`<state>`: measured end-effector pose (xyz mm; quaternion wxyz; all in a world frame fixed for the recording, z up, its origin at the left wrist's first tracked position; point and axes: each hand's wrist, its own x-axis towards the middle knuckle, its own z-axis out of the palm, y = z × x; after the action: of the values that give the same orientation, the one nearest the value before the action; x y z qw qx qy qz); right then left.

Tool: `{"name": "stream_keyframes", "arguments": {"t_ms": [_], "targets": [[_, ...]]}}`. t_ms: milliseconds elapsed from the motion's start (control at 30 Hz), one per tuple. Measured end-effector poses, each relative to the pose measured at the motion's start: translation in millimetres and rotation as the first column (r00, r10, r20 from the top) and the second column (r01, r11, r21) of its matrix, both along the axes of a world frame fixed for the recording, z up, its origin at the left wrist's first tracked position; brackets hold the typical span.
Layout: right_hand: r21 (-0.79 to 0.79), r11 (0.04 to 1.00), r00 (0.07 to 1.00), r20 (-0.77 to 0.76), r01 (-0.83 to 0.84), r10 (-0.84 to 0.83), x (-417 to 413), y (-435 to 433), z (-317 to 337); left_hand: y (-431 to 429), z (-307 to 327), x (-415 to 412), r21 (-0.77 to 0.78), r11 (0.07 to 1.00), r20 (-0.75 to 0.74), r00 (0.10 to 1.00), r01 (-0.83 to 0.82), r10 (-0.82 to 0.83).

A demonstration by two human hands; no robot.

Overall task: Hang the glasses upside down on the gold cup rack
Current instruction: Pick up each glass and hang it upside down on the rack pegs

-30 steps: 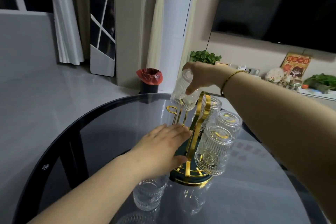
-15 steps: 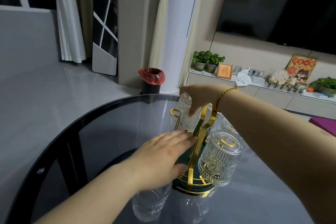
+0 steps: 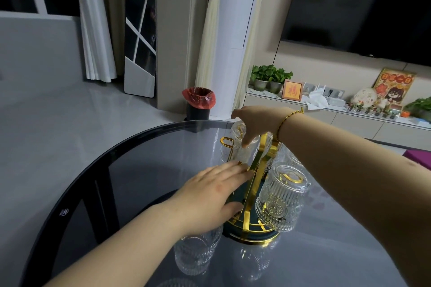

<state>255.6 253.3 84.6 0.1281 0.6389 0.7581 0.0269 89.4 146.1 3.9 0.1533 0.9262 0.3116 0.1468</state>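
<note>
The gold cup rack [image 3: 256, 177] stands on a dark green round base on the glass table. My right hand [image 3: 255, 122] grips a ribbed clear glass [image 3: 240, 144], upside down, over a far-left prong of the rack. My left hand [image 3: 210, 198] rests flat against the rack's near-left side, fingers apart, holding nothing. An inverted ribbed glass [image 3: 281, 198] hangs on the near-right prong, and another glass [image 3: 288, 155] hangs behind it under my right forearm. One glass [image 3: 197, 254] stands on the table under my left wrist.
The round dark glass table [image 3: 140, 170] has its curved edge to the left and far side. An empty gold prong [image 3: 227, 141] juts out at the rack's far left. A bin with a red bag [image 3: 199, 102] stands on the floor beyond.
My right hand has lowered the inverted glass from above the rack down onto the far-left prong. My left hand has stayed against the rack. The camera has tilted up slightly.
</note>
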Motion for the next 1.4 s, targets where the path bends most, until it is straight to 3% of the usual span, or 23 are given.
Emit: {"name": "stream_keyframes", "arguments": {"t_ms": [100,367,967,1100,1267,1400], "targets": [[0.013,1.0,0.999,-0.044,0.015,-0.015,-2.0,-7.0,1.6,-7.4,1.9,-4.2,-0.016,0.999,0.037,0.998,-0.045,0.046],[0.047,0.998,0.999,0.036,0.029,-0.031,-10.0,-17.3,4.5,-22.4,-5.7,-31.7,-0.042,0.991,0.053,0.991,-0.123,0.125],[0.113,0.993,0.999,0.033,0.014,-0.018,-4.0,-5.6,-0.1,-5.6,-2.6,2.5,0.039,0.997,0.021,0.998,-0.068,0.067],[0.162,0.987,1.0,0.0,0.022,-0.023,-6.9,-14.9,2.9,-13.6,0.2,-4.5,0.005,0.994,0.115,0.987,-0.11,0.109],[0.305,0.949,0.97,-0.242,0.078,-0.002,-12.7,-55.3,8.3,-28.4,-3.9,-35.4,0.02,0.963,0.209,0.943,-0.267,0.257],[0.507,0.851,0.835,-0.521,0.136,0.178,-27.8,-127.6,0.8,-45.4,-16.1,-70.0,-0.002,0.927,0.317,0.879,-0.376,0.357]]}}
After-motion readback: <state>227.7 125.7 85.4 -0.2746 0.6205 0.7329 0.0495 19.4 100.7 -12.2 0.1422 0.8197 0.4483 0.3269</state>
